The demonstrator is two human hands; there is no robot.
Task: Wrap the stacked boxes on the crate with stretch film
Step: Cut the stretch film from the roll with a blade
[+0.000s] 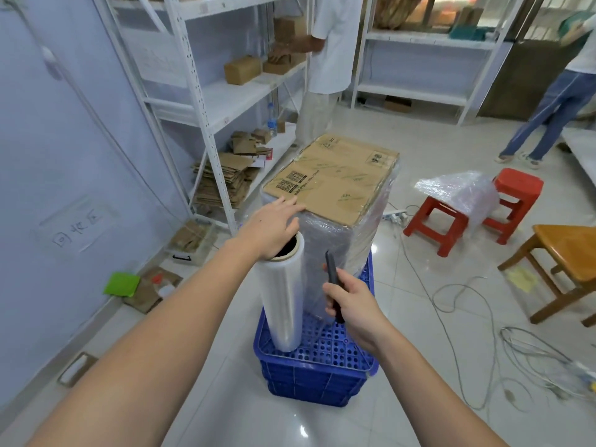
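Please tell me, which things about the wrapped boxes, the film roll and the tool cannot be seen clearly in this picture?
- Head view: the number of stacked boxes; film clouds the sides.
- Roll top: left hand covers part of the core.
- Black tool: right hand hides its middle; blade unclear.
- Crate: far side hidden behind the boxes.

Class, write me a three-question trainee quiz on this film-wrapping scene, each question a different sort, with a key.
1. True or false: the film roll stands upright on the blue crate.
2. What does the right hand hold? A) tape B) a black tool C) nothing
3. Fill in: the left hand reaches over the roll toward the wrapped ____.

Key: 1 true; 2 B; 3 boxes.
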